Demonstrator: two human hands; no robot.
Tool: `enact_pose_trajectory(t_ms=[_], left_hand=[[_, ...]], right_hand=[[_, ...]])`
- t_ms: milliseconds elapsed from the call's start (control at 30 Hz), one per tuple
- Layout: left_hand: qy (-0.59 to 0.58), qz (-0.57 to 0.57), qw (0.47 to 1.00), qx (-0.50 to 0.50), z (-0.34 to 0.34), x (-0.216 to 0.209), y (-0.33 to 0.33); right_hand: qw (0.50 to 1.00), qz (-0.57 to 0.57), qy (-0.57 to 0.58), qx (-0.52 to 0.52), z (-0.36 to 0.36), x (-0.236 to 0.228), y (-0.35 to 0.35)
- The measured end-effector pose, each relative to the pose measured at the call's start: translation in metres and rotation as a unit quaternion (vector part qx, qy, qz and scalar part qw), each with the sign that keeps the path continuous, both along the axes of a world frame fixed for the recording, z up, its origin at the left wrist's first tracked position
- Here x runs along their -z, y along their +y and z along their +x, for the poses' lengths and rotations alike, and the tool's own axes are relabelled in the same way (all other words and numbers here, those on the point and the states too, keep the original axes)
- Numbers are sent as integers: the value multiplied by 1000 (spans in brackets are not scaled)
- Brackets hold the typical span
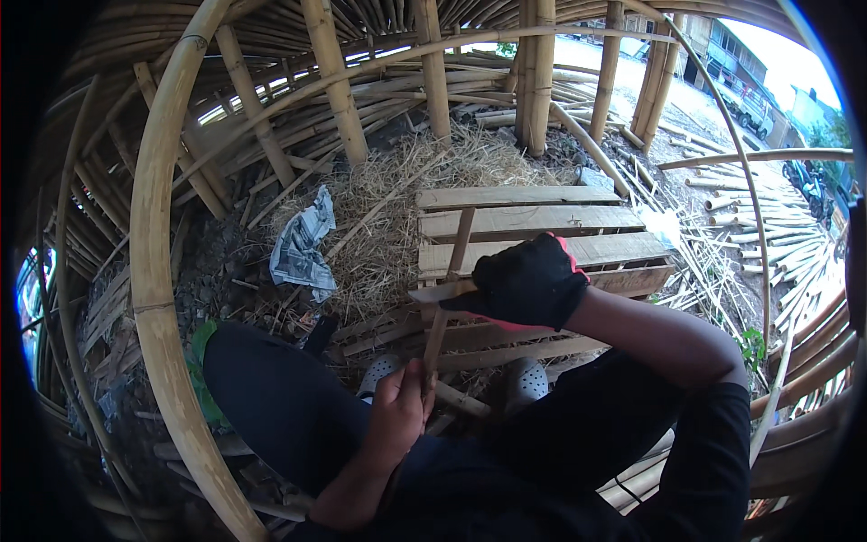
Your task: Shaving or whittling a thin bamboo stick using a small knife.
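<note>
My bare left hand (396, 408) is closed around the lower end of a narrow bamboo strip (461, 240), which stands tilted in front of me. In a black and red glove, my right hand (535, 282) grips a knife; its handle is hidden in the fist. The knife's blade (433, 294) points left and crosses the strip around its middle, against it or just in front; I cannot tell how deep it sits. Behind the strip lies a slatted wooden pallet (533, 221), partly covered by my right hand and forearm.
Crumpled newspaper (305, 244) lies on dry straw (379, 203) left of the pallet. A thick bamboo pole (155, 226) curves up close on my left. Upright bamboo posts (537, 90) stand beyond, and cut bamboo lengths (768, 221) cover the ground at right. Spotted clogs (530, 381) show below the pallet.
</note>
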State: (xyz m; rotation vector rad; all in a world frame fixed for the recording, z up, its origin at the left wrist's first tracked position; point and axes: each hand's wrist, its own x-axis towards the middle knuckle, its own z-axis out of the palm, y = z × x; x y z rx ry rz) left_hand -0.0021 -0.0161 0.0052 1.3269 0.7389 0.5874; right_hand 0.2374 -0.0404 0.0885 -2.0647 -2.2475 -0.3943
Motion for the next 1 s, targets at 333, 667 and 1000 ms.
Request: enact_pose_trajectory(t_ms=[333,667,1000], left_hand=[[19,28,999,16,11,10,-2],[7,0,1000,16,16,5,12],[-20,-31,999,7,10,1,11]], right_hand=[[996,85,-32,-26,14,4,8],[997,80,-17,-15,18,-9,24],[997,3,3,81,-22,-21,13]])
